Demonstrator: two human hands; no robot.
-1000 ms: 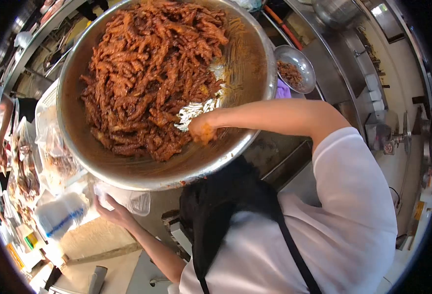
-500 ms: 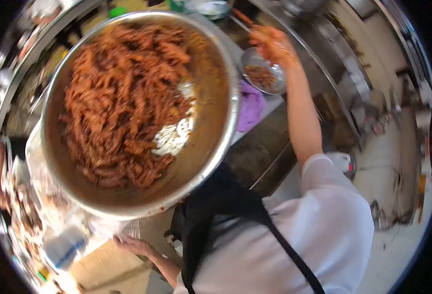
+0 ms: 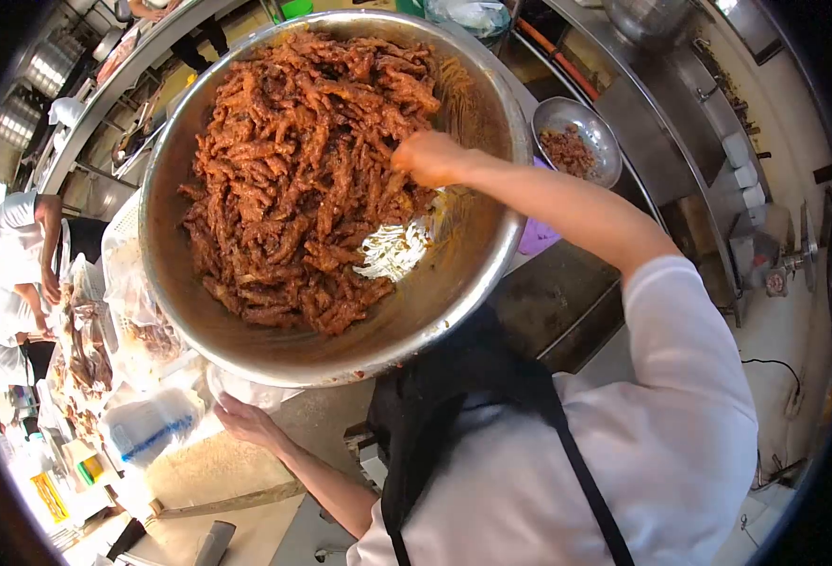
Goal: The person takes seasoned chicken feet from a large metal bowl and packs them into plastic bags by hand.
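— where to find the right hand (image 3: 427, 158)?
— inside the big metal bowl (image 3: 482, 255), at the right side of the heaped, sauced chicken feet (image 3: 293, 170). seen from the back, knuckles bent, fingers curled down against the heap.
— gripping a piece?
— can't tell; fingertips hidden beneath the hand and among the chicken feet. touching the heap, at least.
— and the chicken feet, relative to those fingers?
— right beneath, then spreading left, far and near across most of the bowl. also a bright silvery patch (image 3: 394, 253) on the near side of the hand, at the heap's right edge.
— now the left hand (image 3: 248, 423)?
— outside the bowl, below the near left rim, beside a clear plastic container (image 3: 246, 389). fingers partly bent, thumb apart from them. can't tell whether gripping the container or only resting against it.
— anything to the left of that?
— yes, a plastic-wrapped stack (image 3: 152, 424) with blue markings, just beside, and a clear plastic bag (image 3: 142, 316) farther off. beyond those, at the far left, people (image 3: 31, 245) in white tops.
— and to the right of the big bowl?
— a smaller metal bowl (image 3: 607, 141) with brown bits inside, plus a purple cloth (image 3: 537, 236) partly under the right forearm.
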